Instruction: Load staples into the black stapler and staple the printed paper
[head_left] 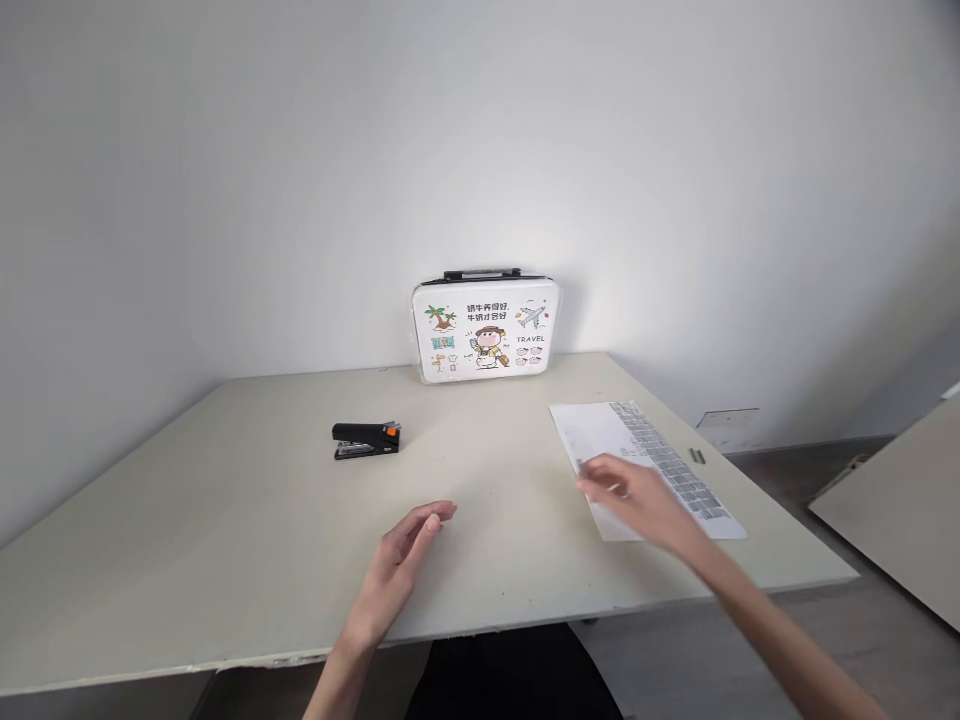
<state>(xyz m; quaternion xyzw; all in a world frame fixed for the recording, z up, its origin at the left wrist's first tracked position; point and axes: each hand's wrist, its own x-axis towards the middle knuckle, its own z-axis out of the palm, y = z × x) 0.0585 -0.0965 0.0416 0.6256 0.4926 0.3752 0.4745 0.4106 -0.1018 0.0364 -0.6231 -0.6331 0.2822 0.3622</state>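
Note:
My right hand [630,492] is over the printed paper sheet [592,430], fingers pinched together and slightly blurred. A small grey piece [580,467] shows at its fingertips; it looks like a strip of staples. My left hand [401,560] hovers above the front of the table, thumb and fingers apart and nothing in it. Beyond the left hand, a black stapler [366,434] with an orange button lies on its own. At the right edge of the table, past the sheet, are small grey metallic strips [697,456], like staples.
A white case [457,350] with cartoon prints and a black handle stands upright at the back, by the wall. The pale table [225,520] has its front edge just before me. A wall socket plate [727,417] and another pale surface [900,500] are to the right.

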